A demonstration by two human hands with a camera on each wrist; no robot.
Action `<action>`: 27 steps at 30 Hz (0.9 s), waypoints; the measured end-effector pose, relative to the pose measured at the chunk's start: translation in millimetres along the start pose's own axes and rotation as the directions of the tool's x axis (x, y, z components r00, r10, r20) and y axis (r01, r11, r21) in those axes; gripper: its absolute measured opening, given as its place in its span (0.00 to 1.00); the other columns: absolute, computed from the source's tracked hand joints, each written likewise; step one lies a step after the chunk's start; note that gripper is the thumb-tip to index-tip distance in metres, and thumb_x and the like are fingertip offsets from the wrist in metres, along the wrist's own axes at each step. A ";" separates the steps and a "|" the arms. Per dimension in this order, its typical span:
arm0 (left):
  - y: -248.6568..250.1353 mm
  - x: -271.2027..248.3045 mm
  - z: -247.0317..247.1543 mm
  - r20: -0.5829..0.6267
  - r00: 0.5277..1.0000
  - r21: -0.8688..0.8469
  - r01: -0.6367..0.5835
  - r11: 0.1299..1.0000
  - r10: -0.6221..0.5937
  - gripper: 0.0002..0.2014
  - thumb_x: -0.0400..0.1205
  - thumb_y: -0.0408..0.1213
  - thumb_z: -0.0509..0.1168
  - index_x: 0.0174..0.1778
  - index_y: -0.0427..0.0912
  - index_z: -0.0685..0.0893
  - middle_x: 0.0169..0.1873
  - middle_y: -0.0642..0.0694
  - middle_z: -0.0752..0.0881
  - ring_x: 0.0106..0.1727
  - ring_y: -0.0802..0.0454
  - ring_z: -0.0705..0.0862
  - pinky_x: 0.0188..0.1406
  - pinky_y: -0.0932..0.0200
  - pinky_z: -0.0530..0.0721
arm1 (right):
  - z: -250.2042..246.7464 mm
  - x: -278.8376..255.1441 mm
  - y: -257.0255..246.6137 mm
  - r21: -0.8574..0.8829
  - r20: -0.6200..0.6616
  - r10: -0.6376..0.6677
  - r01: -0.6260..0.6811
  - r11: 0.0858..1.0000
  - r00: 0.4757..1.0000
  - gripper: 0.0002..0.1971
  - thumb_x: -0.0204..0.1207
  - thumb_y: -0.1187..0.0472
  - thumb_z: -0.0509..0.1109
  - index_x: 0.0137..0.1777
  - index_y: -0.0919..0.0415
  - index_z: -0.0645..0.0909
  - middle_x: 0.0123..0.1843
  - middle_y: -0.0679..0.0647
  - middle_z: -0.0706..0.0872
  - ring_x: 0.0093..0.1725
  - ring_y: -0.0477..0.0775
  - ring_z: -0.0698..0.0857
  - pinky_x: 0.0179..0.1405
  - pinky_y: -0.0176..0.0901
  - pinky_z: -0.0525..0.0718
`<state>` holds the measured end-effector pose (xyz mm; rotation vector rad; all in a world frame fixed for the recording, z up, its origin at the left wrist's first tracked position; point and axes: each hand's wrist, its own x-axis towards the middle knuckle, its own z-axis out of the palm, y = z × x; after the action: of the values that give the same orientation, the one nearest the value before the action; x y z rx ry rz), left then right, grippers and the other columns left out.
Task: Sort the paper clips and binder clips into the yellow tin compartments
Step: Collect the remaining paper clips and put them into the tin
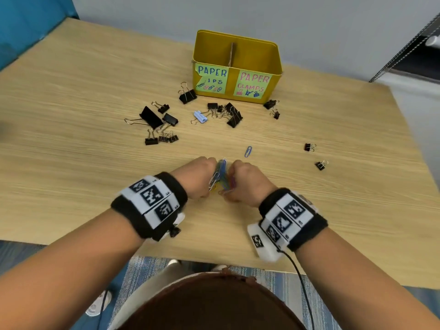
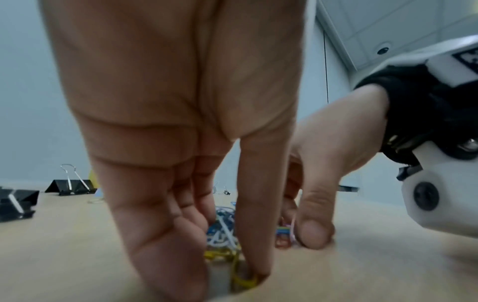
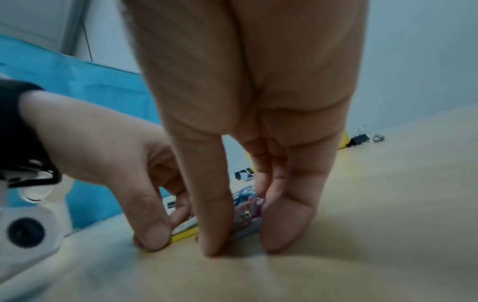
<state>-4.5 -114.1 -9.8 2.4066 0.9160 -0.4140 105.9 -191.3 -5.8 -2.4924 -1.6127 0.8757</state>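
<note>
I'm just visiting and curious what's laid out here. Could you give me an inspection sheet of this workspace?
Surface: wooden table.
Job's things: yellow tin at the far edge, cardboard divider, labels for paper clips and paper clamps; black binder clips scattered; one light blue binder clip; loose blue paper clip; coloured paper clip pile.
Clutter: nothing seen.
Hands: left hand and right hand gather the pile between them.
Cables: black cable from the right wristband.
Surroundings: pale wall, blue panel.
</note>
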 end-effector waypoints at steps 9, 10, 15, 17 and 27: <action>-6.9 5.7 -10.6 -0.072 0.990 -0.046 0.122 0.991 -0.125 0.49 0.60 0.51 0.80 0.74 0.47 0.63 0.68 0.42 0.67 0.72 0.42 0.67 0.69 0.44 0.76 | -17.1 19.7 8.1 0.001 -0.041 0.088 -0.088 0.996 0.995 0.58 0.55 0.44 0.82 0.81 0.48 0.51 0.77 0.57 0.61 0.76 0.62 0.63 0.72 0.58 0.72; -5.6 8.1 -9.1 -0.081 0.989 -0.031 0.123 0.992 -0.125 0.49 0.60 0.50 0.81 0.75 0.46 0.63 0.68 0.41 0.67 0.72 0.42 0.66 0.69 0.44 0.76 | -14.8 22.2 6.1 -0.072 -0.030 0.078 -0.080 0.994 0.997 0.60 0.54 0.42 0.82 0.82 0.45 0.47 0.80 0.57 0.58 0.77 0.63 0.60 0.73 0.61 0.71; -6.3 19.0 -12.8 -0.052 0.994 -0.083 0.094 0.992 -0.098 0.36 0.66 0.41 0.79 0.68 0.44 0.71 0.64 0.40 0.69 0.69 0.39 0.70 0.67 0.44 0.77 | -8.8 37.0 6.1 -0.130 -0.023 -0.103 0.099 0.987 0.994 0.42 0.60 0.48 0.81 0.75 0.48 0.69 0.72 0.58 0.69 0.70 0.62 0.68 0.70 0.51 0.72; -8.0 21.5 -14.3 -0.060 0.995 -0.096 0.072 0.993 -0.078 0.30 0.68 0.38 0.77 0.65 0.43 0.74 0.63 0.40 0.71 0.67 0.40 0.73 0.64 0.47 0.78 | -9.4 39.4 9.0 -0.036 -0.035 -0.145 0.144 0.989 0.989 0.33 0.63 0.56 0.81 0.70 0.53 0.76 0.66 0.59 0.74 0.65 0.60 0.75 0.67 0.44 0.74; -1.6 34.3 -16.6 -0.206 0.978 -0.029 -0.028 0.999 0.021 0.13 0.76 0.23 0.62 0.56 0.34 0.78 0.53 0.34 0.83 0.52 0.38 0.82 0.43 0.53 0.77 | -20.6 51.9 17.6 0.226 -0.120 -0.136 0.161 0.961 0.983 0.12 0.71 0.72 0.71 0.53 0.65 0.87 0.42 0.60 0.88 0.34 0.56 0.86 0.36 0.40 0.86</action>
<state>20.7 -85.7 -12.3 2.4618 0.9714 -0.1413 145.7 -149.8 -16.8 -2.1893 -1.5402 0.8478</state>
